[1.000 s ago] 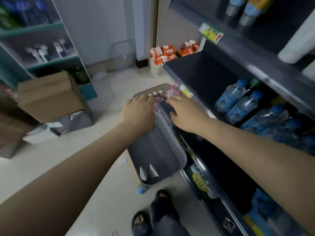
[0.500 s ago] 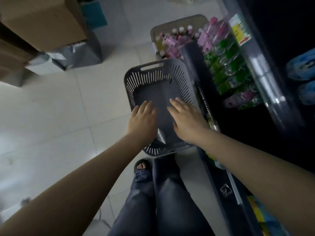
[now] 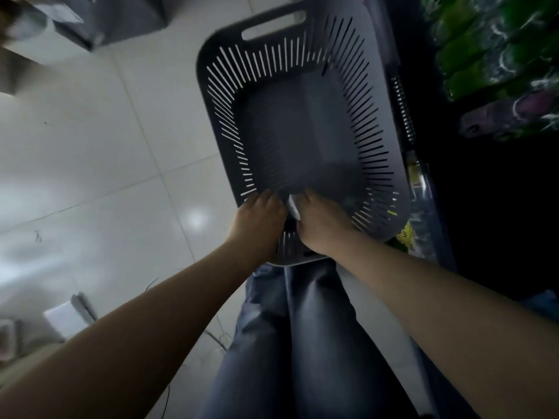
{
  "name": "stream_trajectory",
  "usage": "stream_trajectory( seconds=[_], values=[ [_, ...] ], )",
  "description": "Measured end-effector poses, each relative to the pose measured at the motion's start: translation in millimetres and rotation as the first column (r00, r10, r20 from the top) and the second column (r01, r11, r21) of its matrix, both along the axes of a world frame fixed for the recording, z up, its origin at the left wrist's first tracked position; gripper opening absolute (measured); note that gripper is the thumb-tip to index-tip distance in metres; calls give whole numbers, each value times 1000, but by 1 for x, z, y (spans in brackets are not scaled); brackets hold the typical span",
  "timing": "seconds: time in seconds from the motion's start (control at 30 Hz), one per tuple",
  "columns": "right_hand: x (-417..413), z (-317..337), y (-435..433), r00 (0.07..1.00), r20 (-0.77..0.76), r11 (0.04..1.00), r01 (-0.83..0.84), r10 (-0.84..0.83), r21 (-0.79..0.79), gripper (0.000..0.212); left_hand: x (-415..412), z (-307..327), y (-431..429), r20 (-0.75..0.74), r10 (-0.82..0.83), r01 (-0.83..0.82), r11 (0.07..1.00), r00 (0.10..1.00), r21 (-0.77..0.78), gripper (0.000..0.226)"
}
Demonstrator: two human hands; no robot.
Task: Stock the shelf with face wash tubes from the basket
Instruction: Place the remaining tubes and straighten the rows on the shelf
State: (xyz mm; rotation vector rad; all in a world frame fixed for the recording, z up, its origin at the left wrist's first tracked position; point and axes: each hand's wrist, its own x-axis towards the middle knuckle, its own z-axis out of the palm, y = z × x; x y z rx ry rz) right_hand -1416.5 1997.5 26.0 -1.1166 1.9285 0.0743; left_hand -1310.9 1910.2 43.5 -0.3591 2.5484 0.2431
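A grey slotted basket [image 3: 211, 86] lies on the floor in front of me, its bottom nearly bare. Both hands reach into its near end. My left hand [image 3: 257, 219] and my right hand [image 3: 323, 222] are palm down with fingers curled, side by side. A white face wash tube [image 3: 293, 207] shows as a narrow sliver between them, touching both. Whether either hand grips a tube is hidden under the palms. The dark shelf [image 3: 402, 116] runs along the basket's right side.
Green packs [image 3: 490, 55] and a purple pack [image 3: 514, 113] sit on the low shelf at the upper right. My jeans-clad legs [image 3: 302, 343] are below the basket. Grey boxes [image 3: 99, 22] stand at the top left, and a white object [image 3: 66, 319] lies on the tiled floor.
The view has tilted down and closer to the basket. Both hands moved from the basket's far end to its near end and closed in around the white tube.
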Motion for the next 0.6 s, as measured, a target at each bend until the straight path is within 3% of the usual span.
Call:
stream_trajectory(
  seconds=[0.2, 0.6],
  values=[
    [5, -32, 4, 996, 70, 994, 55, -62, 97, 43, -7, -28, -5, 147, -36, 31, 999, 988, 37, 39],
    [-10, -44, 1, 992, 103, 985, 61, -78, 162, 48, -20, -52, -10, 241, -152, 152, 988, 959, 16, 34]
  ],
)
